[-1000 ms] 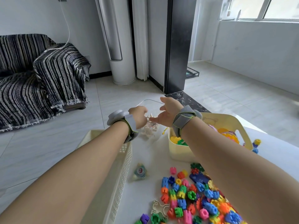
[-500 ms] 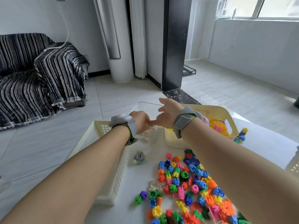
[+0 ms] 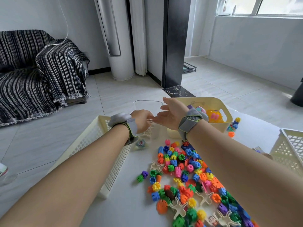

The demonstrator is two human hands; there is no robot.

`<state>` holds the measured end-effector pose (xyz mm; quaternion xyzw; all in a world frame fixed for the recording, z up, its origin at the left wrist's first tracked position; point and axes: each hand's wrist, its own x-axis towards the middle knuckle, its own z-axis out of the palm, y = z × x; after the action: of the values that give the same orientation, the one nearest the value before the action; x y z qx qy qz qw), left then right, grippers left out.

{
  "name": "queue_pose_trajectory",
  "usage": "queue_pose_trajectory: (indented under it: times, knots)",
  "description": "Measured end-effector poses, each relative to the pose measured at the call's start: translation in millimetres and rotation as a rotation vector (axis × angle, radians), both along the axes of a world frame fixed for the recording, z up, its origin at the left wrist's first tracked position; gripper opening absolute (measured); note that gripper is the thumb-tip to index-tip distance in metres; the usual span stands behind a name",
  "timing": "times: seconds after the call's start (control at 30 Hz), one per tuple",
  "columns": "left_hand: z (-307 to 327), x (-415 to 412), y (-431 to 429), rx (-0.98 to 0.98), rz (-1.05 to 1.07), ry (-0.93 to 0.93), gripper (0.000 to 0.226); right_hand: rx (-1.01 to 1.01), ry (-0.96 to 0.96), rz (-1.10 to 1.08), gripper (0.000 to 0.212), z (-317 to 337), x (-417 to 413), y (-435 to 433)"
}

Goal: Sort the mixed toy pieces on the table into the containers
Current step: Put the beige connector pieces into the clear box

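The white desk (image 3: 124,208) carries everything. On its left edge lies a long cream lattice basket (image 3: 91,149); a second lattice basket (image 3: 288,151) shows at the right edge. At the far side stands a pale yellow tub (image 3: 218,107) with handle slots, holding a few toys. Just left of it is a clear plastic box (image 3: 144,105) with pale pieces in its bottom. A heap of colourful toy pieces (image 3: 188,176) spreads over the near right part of the desk, with a few flat white figure shapes among them.

Both arms reach out over the clear box. The left hand (image 3: 141,119) has its grip curled closed on something small and thin; what it is cannot be made out. The right hand (image 3: 172,114) is spread, palm turned leftward, fingertips just beside the left hand. Each wrist wears a grey strap.
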<state>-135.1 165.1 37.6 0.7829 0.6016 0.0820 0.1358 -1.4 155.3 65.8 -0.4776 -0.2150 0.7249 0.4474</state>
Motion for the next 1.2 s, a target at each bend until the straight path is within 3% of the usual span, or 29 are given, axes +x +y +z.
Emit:
queue_pose_trajectory:
  times: [0.13,0.27,0.4,0.77,0.93,1.07,1.2]
  knots:
    - [-1,-1,-17,0.058,0.032,-0.096,0.036,0.021,-0.038,0.011,0.028,-8,5,-26]
    - [-4,5,-47,0.128,0.053,-0.237,0.035,0.027,-0.087,0.010,0.020,-22,8,-55]
    - [-25,13,-66,0.054,0.000,-0.213,0.039,0.046,-0.204,0.019,0.014,-36,10,-75]
    - [-84,16,-70,-0.092,0.138,-0.037,0.049,0.294,-0.715,0.105,0.019,-78,10,-81]
    - [-99,11,-64,-0.043,0.170,0.045,0.052,0.486,-0.990,0.091,0.026,-89,3,-81]
    - [-110,13,-56,-0.054,0.217,0.056,0.057,0.540,-1.051,0.026,0.032,-96,3,-79]
    - [-109,15,-55,-0.007,0.188,0.100,0.046,0.551,-1.067,0.002,0.033,-99,8,-78]
